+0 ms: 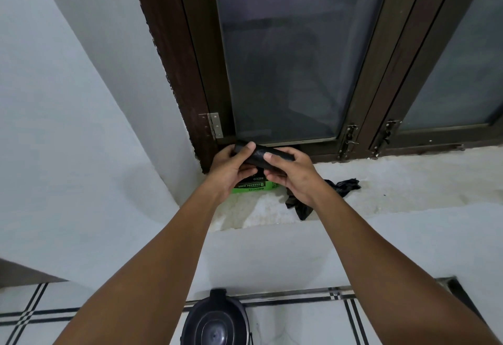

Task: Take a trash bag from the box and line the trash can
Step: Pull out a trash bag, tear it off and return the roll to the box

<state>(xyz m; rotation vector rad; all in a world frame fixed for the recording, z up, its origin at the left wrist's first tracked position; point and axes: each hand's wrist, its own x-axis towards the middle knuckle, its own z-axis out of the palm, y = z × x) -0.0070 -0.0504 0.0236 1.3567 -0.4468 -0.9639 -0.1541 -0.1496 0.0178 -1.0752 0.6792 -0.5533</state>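
Note:
A black roll of trash bags (258,155) is held up in front of the window's lower edge. My left hand (231,171) grips its left end and my right hand (292,178) pinches its right part. Below my hands a green trash bag box (254,185) lies on the white window ledge (394,178), partly hidden by my fingers. The black trash can (215,323) with its lid on stands on the floor, low in the view between my forearms.
A crumpled black bag (345,185) lies on the ledge right of my right hand. A dark window frame (198,72) with latches (349,140) rises behind. White walls close in at left. The floor (299,323) is white tile with black stripes.

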